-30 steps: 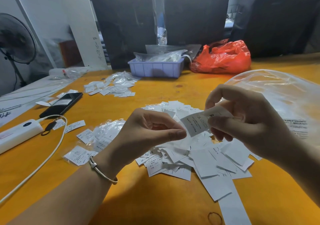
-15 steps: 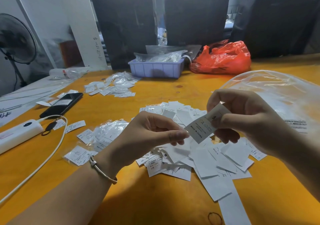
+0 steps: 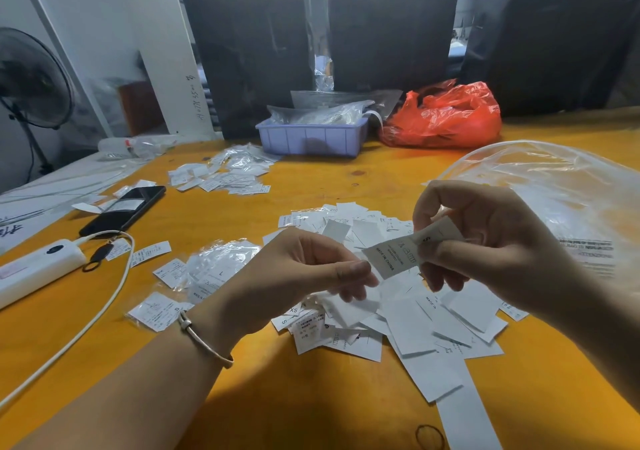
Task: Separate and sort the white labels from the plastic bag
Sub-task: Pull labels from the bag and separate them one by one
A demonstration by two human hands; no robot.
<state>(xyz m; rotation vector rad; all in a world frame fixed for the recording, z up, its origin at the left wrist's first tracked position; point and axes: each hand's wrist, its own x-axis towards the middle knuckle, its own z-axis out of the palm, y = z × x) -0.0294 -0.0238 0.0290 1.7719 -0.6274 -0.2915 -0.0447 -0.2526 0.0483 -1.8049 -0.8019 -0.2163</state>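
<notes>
My right hand (image 3: 491, 248) pinches one white label (image 3: 391, 257) printed "MADE IN CHINA" and "S", held above the table. My left hand (image 3: 304, 273) has thumb and fingertips closed together just left of that label's lower edge, and I see nothing between them. Under both hands lies a loose heap of white labels (image 3: 412, 325). A large clear plastic bag (image 3: 554, 196) rests at the right, behind my right hand. Labels in small clear sleeves (image 3: 214, 269) lie left of the heap, and a further group (image 3: 225, 176) lies toward the back.
On the orange table (image 3: 311, 415) sit a black phone (image 3: 124, 210), a white power bank (image 3: 38, 266) with a cable (image 3: 104, 307), a purple tray (image 3: 311, 136), a red bag (image 3: 446, 117) and a rubber band (image 3: 429, 437). A fan (image 3: 27, 79) stands left.
My right hand tilted the label and brought it a little lower and rightward. My left thumb, which touched the label a second ago, now sits just beside it.
</notes>
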